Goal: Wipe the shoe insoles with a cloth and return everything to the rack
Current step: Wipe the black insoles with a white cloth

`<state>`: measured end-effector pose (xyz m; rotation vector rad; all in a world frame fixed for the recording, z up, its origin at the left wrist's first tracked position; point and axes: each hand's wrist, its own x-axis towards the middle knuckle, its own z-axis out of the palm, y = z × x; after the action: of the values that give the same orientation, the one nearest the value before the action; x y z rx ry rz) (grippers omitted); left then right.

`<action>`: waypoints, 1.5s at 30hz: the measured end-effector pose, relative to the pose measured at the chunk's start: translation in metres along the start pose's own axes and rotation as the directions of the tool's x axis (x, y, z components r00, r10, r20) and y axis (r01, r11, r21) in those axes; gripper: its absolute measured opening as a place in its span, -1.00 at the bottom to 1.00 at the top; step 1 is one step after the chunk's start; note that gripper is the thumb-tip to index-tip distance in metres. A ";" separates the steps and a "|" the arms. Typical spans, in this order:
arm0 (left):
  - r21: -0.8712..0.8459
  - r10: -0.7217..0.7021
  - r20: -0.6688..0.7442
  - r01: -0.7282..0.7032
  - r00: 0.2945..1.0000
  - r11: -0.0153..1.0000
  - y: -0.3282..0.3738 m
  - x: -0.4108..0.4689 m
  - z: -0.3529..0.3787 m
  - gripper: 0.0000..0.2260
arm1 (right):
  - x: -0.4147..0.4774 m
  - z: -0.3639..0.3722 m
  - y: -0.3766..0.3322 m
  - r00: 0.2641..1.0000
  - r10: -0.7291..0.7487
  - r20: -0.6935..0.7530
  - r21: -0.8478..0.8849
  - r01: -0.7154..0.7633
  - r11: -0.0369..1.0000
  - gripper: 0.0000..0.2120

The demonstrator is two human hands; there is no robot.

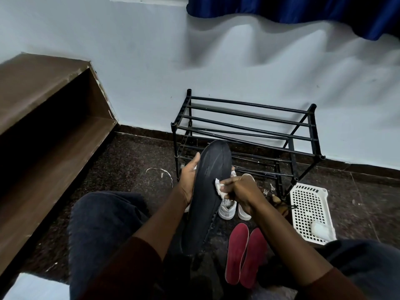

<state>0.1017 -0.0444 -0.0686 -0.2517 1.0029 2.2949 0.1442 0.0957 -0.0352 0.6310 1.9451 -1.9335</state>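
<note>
The left hand [189, 178] curls round the edge of a long, ribbed black insole [205, 202], tilted above the speckled floor [134, 161]. The right hand [242, 191] pinches a crumpled white cloth [219, 187] against its face. Two red insoles [244, 254] lie flat, touching; beyond stands the black tubular rack [249, 126], with a perforated white basket [309, 208] beside it

The black insole [207, 191] is matt, with fine ridged lines and a toothed edge. The cloth [219, 188] is white, soft and crumpled. The red insoles [237, 252] look like matt, felt-like fabric. The shoes [227, 208] are smooth, white and faintly shiny. The rack [244, 122] is thin black tubing, metal by the look, with a dull sheen. The basket [307, 187] is white perforated plastic. The floor [129, 161] is dark speckled polished stone, the shelf [43, 94] brown wood-grain board, the wall [140, 72] matt paint, the curtain [303, 9] glossy blue cloth.
</note>
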 end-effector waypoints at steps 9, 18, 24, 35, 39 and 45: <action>-0.123 -0.008 -0.034 0.003 0.999 0.992 -0.025 -0.001 -0.001 -0.51 | -0.003 0.027 0.012 0.662 -0.749 -0.028 -0.786 0.449 0.426 -0.81; -0.126 0.026 -0.072 -0.035 0.997 0.991 -0.030 0.000 -0.012 -0.53 | -0.005 0.035 0.025 0.725 -0.667 0.172 -0.771 0.520 0.367 -0.72; -0.110 -0.016 -0.094 0.006 0.995 0.994 -0.037 -0.001 -0.021 -0.41 | -0.025 0.032 0.048 0.727 -0.638 0.252 -0.704 0.591 0.395 -0.83; -0.139 -0.023 -0.217 -0.008 0.976 0.990 -0.043 -0.006 -0.013 -0.39 | 0.018 0.040 0.006 0.675 -0.716 0.179 -0.801 0.522 0.292 -0.90; -0.112 -0.041 -0.281 0.010 0.959 0.994 -0.040 -0.002 -0.014 -0.48 | 0.015 0.040 0.018 0.646 -0.728 0.230 -0.795 0.556 0.243 -0.85; -0.021 0.011 -0.308 -0.019 0.951 1.000 -0.045 -0.001 -0.025 -0.53 | 0.000 0.030 0.044 0.623 -0.669 0.405 -0.710 0.676 0.199 -0.78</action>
<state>0.1275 -0.0392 -0.1122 -0.6305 1.1320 2.3275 0.1647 0.0654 -0.0741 -0.6621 3.0649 -0.9258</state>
